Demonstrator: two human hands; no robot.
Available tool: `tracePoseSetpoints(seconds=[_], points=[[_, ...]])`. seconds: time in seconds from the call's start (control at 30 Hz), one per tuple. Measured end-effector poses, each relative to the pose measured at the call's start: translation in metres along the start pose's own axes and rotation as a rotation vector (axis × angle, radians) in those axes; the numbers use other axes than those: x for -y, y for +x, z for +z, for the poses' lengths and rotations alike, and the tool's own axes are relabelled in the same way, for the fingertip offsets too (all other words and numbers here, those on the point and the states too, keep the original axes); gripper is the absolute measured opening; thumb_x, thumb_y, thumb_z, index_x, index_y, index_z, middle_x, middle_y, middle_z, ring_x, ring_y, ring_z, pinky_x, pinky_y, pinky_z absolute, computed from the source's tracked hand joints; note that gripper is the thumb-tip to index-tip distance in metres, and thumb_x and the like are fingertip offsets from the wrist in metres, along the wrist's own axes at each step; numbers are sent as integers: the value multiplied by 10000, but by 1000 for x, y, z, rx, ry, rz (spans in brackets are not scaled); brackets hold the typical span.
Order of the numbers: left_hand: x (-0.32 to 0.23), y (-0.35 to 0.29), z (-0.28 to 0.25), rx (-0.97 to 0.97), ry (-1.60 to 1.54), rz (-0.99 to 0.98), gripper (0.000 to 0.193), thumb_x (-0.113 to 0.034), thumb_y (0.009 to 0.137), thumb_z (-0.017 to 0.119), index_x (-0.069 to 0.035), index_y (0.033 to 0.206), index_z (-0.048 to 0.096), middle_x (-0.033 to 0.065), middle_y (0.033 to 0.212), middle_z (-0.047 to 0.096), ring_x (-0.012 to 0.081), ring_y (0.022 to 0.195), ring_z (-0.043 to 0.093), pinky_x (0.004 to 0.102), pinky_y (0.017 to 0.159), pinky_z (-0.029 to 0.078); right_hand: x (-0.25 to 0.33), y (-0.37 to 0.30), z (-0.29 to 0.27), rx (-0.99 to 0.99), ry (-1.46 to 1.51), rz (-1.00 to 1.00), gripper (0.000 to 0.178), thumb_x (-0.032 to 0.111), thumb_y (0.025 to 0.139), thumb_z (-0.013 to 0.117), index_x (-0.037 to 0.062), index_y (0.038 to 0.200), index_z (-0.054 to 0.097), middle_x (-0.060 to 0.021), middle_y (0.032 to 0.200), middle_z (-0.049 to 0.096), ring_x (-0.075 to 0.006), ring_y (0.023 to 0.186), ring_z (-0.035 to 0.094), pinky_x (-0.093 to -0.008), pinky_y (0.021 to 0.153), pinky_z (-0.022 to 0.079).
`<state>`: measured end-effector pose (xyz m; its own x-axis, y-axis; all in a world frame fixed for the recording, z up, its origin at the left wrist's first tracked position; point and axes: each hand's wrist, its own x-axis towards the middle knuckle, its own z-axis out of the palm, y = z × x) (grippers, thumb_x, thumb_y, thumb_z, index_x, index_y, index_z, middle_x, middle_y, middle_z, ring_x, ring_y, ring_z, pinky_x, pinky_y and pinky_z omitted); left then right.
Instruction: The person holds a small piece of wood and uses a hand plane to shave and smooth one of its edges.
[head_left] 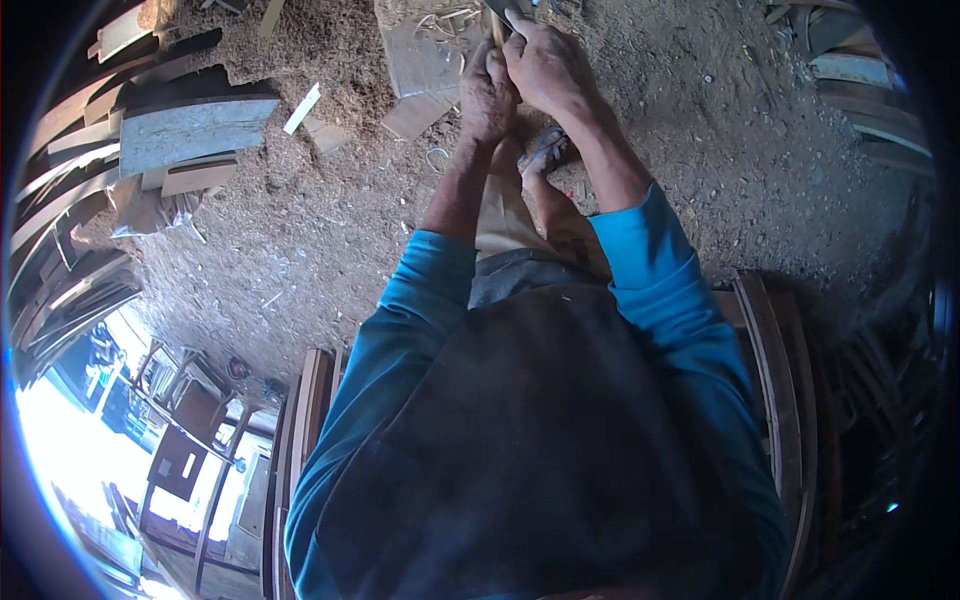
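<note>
My hands are close together at the top of the view, both arms stretched forward. My left hand [488,98] is closed round a thin, light wooden stick [498,32], whose upper end shows above the fingers. Just to its right, my right hand [545,68] is closed too, with a dark, flat blade [497,8] at its fingertips. The blade runs up to the picture's edge, and its handle is hidden in the hand. Below the hands, a flat board [425,62] lies on the ground with curled wood shavings [448,20] on it.
Sawdust and chips cover the dirt floor [330,215]. Boards and offcuts [195,135] are piled on the left, with more timber [855,70] at the far right. My sandalled foot [545,150] is below my hands. Wooden rails [768,370] flank me.
</note>
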<state>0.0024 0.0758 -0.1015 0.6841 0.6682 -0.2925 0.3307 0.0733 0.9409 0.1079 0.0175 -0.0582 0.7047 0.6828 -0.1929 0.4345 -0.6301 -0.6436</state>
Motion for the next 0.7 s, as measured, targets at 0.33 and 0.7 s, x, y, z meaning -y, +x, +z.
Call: tracePoseSetpoints(seconds=[0.33,0.7], points=[[7,-3,13,-107,-40,126,425,-321,1100,496,23,1325,600,186,1131,730,257,1040,698,361,896,541,-8,-28,-24,117,-109,-75,396,292,990,548,98,1309,680,-237,1007,744,-405,957,730,-496,892,583],[6,0,10,7,44,148,635,-224,1007,654,20,1541,411,183,1296,660,224,1144,633,338,949,511,0,8,-8,102,-12,94,436,296,954,578,77,1319,669,-229,1098,736,-400,1016,718,-477,905,577]])
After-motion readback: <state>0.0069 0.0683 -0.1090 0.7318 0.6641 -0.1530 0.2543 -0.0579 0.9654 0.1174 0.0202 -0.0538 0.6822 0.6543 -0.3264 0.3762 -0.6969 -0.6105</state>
